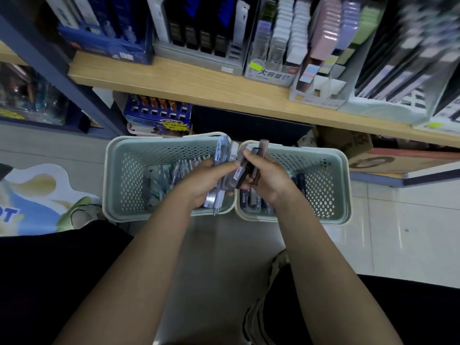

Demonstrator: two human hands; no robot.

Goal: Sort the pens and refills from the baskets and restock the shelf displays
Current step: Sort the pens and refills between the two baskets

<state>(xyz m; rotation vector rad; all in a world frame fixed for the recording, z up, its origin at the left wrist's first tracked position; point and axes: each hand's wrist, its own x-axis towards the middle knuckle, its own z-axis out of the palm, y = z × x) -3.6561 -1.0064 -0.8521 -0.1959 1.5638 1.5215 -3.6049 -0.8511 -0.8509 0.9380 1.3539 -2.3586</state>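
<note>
Mid-frame, above the seam between the two baskets (171, 150), both hands grip packs. The left hand (204, 180) holds a clear bundle of pens (220, 155); the right hand (266, 175) pinches dark refills (251, 168). Their long axes point up-frame toward the shelf (199, 88).
</note>
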